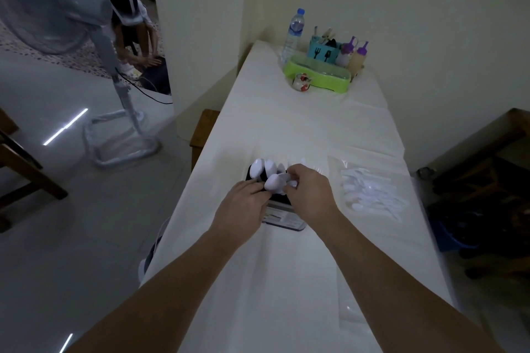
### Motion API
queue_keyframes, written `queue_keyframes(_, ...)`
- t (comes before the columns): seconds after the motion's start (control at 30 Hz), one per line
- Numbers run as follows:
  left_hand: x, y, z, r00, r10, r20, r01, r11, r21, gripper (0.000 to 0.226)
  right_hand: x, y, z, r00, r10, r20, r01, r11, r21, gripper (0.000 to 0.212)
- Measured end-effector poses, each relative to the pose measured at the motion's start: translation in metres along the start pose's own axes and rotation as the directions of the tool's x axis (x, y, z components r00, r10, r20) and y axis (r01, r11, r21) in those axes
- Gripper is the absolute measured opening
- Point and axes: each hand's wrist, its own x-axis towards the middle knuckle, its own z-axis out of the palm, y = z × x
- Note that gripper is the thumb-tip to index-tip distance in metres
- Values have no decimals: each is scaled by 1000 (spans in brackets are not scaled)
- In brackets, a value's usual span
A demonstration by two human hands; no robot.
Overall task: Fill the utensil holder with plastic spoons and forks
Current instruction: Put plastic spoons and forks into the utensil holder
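A black utensil holder with a white label stands on the white-covered table, mostly hidden by my hands. Several white plastic spoons stick up from its far side, and fork tips show behind my right hand. My left hand holds the holder's left side, fingers curled against it. My right hand pinches white plastic spoons over the holder's top. A clear bag of more white plastic utensils lies flat to the right.
At the table's far end stand a green tray, a teal cutlery caddy, a water bottle, sauce bottles and a small cup. A standing fan and a crouching person are on the left; chairs flank the table.
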Motion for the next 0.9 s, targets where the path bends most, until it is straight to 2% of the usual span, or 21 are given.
queue_keyframes(0.2, -1, 5, -6, 999, -39, 19, 38, 998, 44, 34, -7, 3, -7, 997, -69, 44, 73, 995, -73, 12)
queue_keyframes(0.3, -6, 13, -12, 994, -113, -8, 113, 987, 114, 30, -18, 5, -15, 993, -101, 54, 106, 990, -92, 11)
queue_keyframes(0.47, -26, 38, -19, 975, -197, -104, 216, 947, 239, 18, -48, 22, -37, 987, -155, 35, 159, 974, -161, 36)
queue_keyframes(0.57, -37, 57, -18, 975, -189, -118, 214, 942, 257, 27, -71, 45, -49, 983, -182, 32, 184, 949, -256, 41)
queue_keyframes(0.7, -42, 88, -11, 983, -146, -108, 171, 946, 275, 25, -99, 83, -62, 993, -102, 61, 116, 940, -320, 57)
queue_keyframes(0.9, -31, 137, 12, 996, -84, 7, 78, 955, 286, 28, -137, 146, -75, 995, 20, 98, 17, 933, -360, 60)
